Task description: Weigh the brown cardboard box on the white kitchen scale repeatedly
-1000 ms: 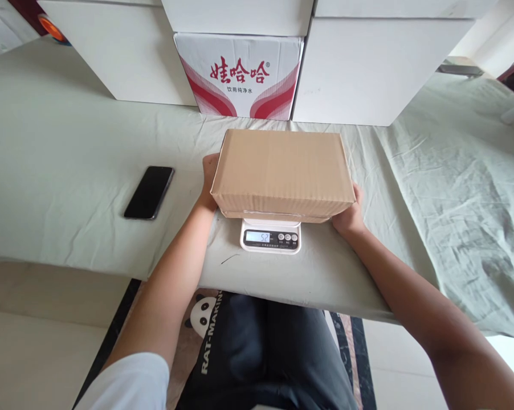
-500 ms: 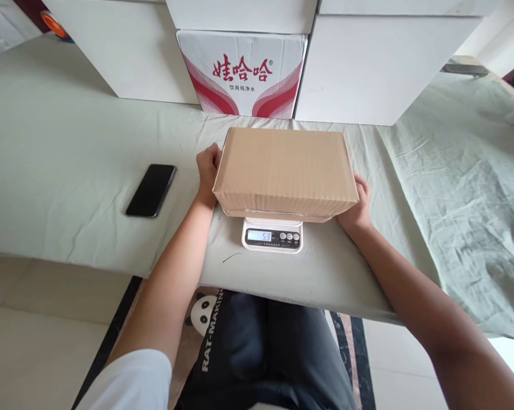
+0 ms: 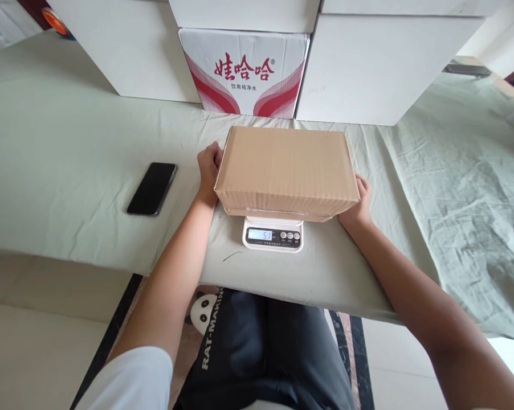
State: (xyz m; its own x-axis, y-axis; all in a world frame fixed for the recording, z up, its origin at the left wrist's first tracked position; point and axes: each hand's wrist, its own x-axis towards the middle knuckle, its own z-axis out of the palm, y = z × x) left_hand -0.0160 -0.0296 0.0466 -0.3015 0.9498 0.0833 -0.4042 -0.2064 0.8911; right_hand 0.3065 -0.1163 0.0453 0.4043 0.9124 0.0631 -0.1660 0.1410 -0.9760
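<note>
between both hands the cardboard box [image 3: 286,171] sits on the scale [image 3: 273,234]; left fingers [image 3: 209,162] and right fingers [image 3: 361,196] have loosened to open, barely touching; reading dropped to 51.

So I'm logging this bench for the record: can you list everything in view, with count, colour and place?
cardboard box: 1, brown, lying on the scale, closed
scale: 1, white, on the cloth under the box, display lit
phone: 1, black, on the cloth left of the box, screen dark
printed carton: 1, white with red print, at the back behind the box
plain cartons: several, white, stacked at the back on both sides of the printed one
cloth: 1, pale green, covering the table
left hand: 1, against the box's left end
right hand: 1, against the box's right end
</note>
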